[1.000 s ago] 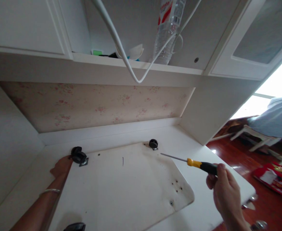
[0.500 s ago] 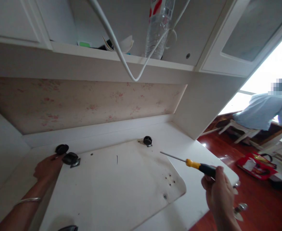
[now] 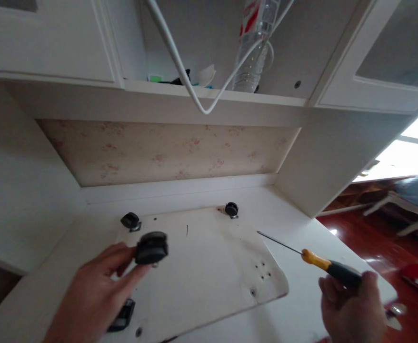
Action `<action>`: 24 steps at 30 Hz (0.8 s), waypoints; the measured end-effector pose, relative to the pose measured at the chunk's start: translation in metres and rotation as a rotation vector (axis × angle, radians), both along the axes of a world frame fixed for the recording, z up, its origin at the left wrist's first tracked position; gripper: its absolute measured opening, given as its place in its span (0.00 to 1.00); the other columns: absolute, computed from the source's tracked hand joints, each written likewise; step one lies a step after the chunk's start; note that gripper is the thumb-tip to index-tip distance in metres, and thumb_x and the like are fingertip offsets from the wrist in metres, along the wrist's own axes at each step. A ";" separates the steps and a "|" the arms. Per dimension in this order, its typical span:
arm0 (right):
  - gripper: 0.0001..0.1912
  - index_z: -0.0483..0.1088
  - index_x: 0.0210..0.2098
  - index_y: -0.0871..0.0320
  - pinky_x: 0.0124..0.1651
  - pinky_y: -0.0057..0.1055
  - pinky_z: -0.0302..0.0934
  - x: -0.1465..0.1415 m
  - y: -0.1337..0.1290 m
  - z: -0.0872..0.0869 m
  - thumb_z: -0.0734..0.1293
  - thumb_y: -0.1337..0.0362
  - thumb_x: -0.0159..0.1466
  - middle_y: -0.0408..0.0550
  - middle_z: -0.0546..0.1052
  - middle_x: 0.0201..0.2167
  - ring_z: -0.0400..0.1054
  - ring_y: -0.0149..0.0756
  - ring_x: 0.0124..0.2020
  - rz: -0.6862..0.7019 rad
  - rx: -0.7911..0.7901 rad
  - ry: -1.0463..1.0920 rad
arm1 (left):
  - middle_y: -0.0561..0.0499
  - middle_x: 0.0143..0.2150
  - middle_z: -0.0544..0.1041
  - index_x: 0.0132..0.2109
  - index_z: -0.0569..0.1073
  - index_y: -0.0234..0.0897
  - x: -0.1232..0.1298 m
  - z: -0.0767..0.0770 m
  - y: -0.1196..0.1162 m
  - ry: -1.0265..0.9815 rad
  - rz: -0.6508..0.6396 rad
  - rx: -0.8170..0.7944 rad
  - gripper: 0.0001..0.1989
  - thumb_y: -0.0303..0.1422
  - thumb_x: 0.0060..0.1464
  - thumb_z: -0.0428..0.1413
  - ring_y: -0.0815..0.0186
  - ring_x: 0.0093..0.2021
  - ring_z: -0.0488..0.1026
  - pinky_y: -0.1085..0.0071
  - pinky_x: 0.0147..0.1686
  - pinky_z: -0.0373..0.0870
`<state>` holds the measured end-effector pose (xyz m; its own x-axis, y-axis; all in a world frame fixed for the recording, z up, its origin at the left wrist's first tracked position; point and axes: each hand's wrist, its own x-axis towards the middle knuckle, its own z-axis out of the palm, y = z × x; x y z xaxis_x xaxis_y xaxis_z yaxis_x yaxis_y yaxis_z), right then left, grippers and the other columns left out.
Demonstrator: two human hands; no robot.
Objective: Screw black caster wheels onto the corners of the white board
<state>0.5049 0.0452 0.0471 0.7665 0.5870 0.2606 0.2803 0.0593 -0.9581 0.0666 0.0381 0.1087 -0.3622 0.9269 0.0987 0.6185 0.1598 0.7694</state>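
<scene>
My left hand (image 3: 94, 286) pinches a black caster wheel (image 3: 152, 247) between thumb and fingers, above the left part of a white board (image 3: 194, 271). In my right hand (image 3: 352, 305) is a screwdriver (image 3: 314, 259) with a yellow and black handle, its thin shaft pointing left over the board's right side. Black casters sit at the board's back left corner (image 3: 130, 220), back right corner (image 3: 231, 209) and front left (image 3: 123, 317), the last partly behind my left hand. Several small holes (image 3: 262, 270) mark the front right corner, where no caster sits.
The board lies on a white desktop (image 3: 294, 281). Overhead, a white cable (image 3: 205, 110) hangs before an open shelf (image 3: 216, 93) holding a plastic bottle (image 3: 252, 57). A side panel (image 3: 337, 157) stands at right; beyond it a person sits on a white stool (image 3: 387, 205).
My left hand has brought the caster from behind the board's back left corner forward and right, over the board. The screwdriver stays in my right hand. The view has turned left.
</scene>
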 end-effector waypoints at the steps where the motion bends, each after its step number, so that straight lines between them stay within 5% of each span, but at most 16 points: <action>1: 0.17 0.60 0.29 0.48 0.17 0.33 0.47 0.001 -0.003 0.000 0.70 0.49 0.51 0.44 0.66 0.21 0.58 0.40 0.18 -0.007 -0.015 -0.051 | 0.51 0.23 0.72 0.21 0.76 0.57 0.027 -0.001 -0.005 -0.014 -0.132 0.004 0.14 0.57 0.36 0.59 0.55 0.26 0.70 0.60 0.28 0.69; 5: 0.16 0.60 0.28 0.49 0.18 0.33 0.48 0.009 -0.008 0.004 0.69 0.49 0.53 0.43 0.65 0.21 0.58 0.37 0.18 -0.026 0.046 -0.005 | 0.50 0.25 0.73 0.24 0.77 0.54 0.116 -0.023 -0.006 -0.060 -0.395 -0.082 0.09 0.48 0.46 0.59 0.59 0.27 0.70 0.64 0.29 0.67; 11: 0.15 0.63 0.26 0.55 0.17 0.24 0.49 0.026 -0.004 0.005 0.67 0.52 0.60 0.37 0.61 0.21 0.52 0.26 0.19 -0.038 0.351 0.546 | 0.50 0.29 0.76 0.27 0.78 0.46 0.207 -0.050 0.013 0.089 -0.498 -0.018 0.05 0.35 0.51 0.61 0.62 0.35 0.72 0.66 0.35 0.64; 16: 0.14 0.67 0.29 0.57 0.16 0.22 0.51 0.044 -0.008 -0.009 0.70 0.54 0.58 0.35 0.65 0.22 0.55 0.23 0.19 -0.047 0.419 0.664 | 0.50 0.29 0.77 0.27 0.77 0.40 0.246 -0.063 0.027 0.217 -0.484 0.070 0.07 0.30 0.52 0.60 0.61 0.37 0.71 0.66 0.39 0.62; 24: 0.13 0.69 0.30 0.58 0.15 0.22 0.51 0.060 -0.006 -0.027 0.71 0.55 0.58 0.35 0.68 0.22 0.57 0.23 0.18 -0.053 0.438 0.704 | 0.50 0.31 0.79 0.26 0.77 0.39 0.267 -0.081 0.038 0.261 -0.486 0.028 0.07 0.31 0.52 0.61 0.59 0.39 0.72 0.66 0.40 0.59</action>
